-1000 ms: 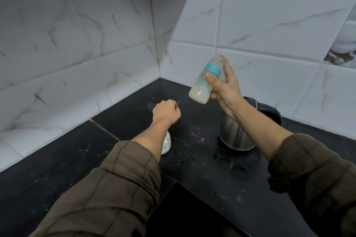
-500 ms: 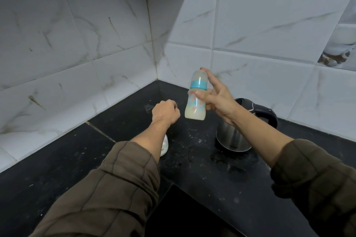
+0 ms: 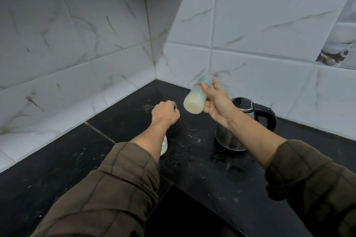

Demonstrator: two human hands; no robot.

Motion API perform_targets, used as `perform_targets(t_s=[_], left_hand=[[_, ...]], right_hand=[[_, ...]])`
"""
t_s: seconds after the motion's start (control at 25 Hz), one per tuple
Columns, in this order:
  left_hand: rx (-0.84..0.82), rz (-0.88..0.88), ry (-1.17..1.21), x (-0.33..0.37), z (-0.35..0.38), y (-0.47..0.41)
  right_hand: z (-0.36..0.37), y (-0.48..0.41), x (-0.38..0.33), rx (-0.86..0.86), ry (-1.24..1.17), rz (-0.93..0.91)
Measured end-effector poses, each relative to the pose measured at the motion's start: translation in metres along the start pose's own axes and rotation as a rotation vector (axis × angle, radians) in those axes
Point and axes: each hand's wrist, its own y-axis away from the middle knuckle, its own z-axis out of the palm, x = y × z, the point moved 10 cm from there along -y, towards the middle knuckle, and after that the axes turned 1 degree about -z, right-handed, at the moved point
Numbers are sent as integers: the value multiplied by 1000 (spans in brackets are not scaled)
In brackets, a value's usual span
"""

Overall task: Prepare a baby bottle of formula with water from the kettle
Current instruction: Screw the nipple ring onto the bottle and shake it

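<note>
The left sleeve (image 3: 115,188) and right sleeve (image 3: 312,184) are of dark olive-brown cloth crossed by thin darker lines in a wide check, bunched in soft folds at mid-forearm, with the forearms, left hand (image 3: 165,112) and right hand (image 3: 218,102) bare.

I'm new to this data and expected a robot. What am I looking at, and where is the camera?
No machine here: these are a person's two bare hands, in brown sleeves. Every picture comes from one wide camera worn on the head, looking down at a black stone counter in a tiled corner. The right hand grips a tilted, blurred clear baby bottle with a blue ring and pale milky liquid. The left hand is a fist; whether it holds anything is hidden. On the counter stand a steel electric kettle with a black handle and a small white object partly behind the left forearm.
</note>
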Motion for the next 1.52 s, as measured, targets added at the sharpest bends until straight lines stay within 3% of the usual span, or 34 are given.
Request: perform_targets(t_s=[0.08, 0.28, 0.44, 0.64, 0.8, 0.84, 0.96, 1.04, 1.16, 1.24, 1.4, 1.52], left_hand=[[4, -5, -3, -2, 0, 1], [-2, 2, -18, -2, 0, 1], [5, -7, -6, -5, -1, 0], [0, 2, -11, -2, 1, -2], [2, -11, -5, -4, 0, -2], [-2, -15, -4, -5, 0, -2], [-3, -8, -8, -3, 0, -4], [7, -5, -9, -1, -3, -4], [12, -14, 1, -3, -6, -4], [3, -16, -2, -4, -4, -4], [-5, 6, -19, -2, -2, -4], [18, 10, -18, -2, -7, -4]], right_hand=[[-8, -1, 4, 97, -59, 31], [14, 9, 22, -168, 130, 121], [-7, 2, 13, 50, -19, 104], [12, 6, 26, -225, 202, 169], [-7, -2, 5, 52, 7, 76], [-6, -2, 6, 48, 10, 90], [12, 1, 17, -147, 191, 150], [14, -4, 3, -143, 114, 62], [3, -12, -36, 28, -130, -144], [5, -11, -47, 16, -78, -180], [41, 6, -41, -295, 285, -171], [30, 6, -57, -150, 169, -228]])
